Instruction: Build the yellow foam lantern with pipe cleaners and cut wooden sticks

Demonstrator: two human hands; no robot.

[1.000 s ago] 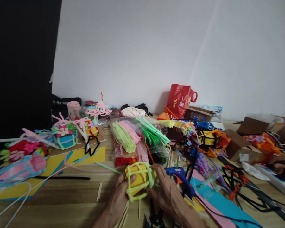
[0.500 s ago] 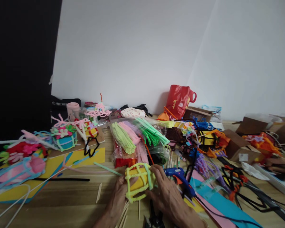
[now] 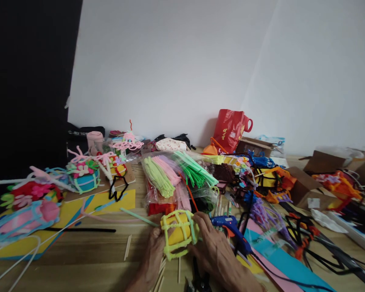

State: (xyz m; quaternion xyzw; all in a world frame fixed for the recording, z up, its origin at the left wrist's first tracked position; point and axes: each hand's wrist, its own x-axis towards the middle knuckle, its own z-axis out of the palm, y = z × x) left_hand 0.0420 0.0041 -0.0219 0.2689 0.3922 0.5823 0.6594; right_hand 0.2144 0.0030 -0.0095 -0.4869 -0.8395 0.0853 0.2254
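Observation:
Between both hands is a small yellow basket (image 3: 179, 233), a yellow core caged in pale yellow-green pipe cleaners, tilted on its side just over the table. My left hand (image 3: 153, 251) grips its left side, with the thumb partly hidden by the cage. My right hand (image 3: 211, 243) closes around the right end, where a light green pipe cleaner shows along the rim. Below the basket lie black-handled pliers (image 3: 197, 278), partly under my right wrist. A blue glue gun (image 3: 234, 231) rests to the right of my right hand.
Bagged pipe cleaners (image 3: 159, 174) lie beyond the hands. Finished flower baskets (image 3: 84, 178) and yellow card (image 3: 79, 217) are at left. Wooden sticks (image 3: 127, 247) lie on the table. A red bag (image 3: 229, 129) and a cardboard box (image 3: 310, 190) stand farther right.
The basket stays between both hands, shifted very slightly and turned a little. The rest of the table looks the same apart from a slight camera shift.

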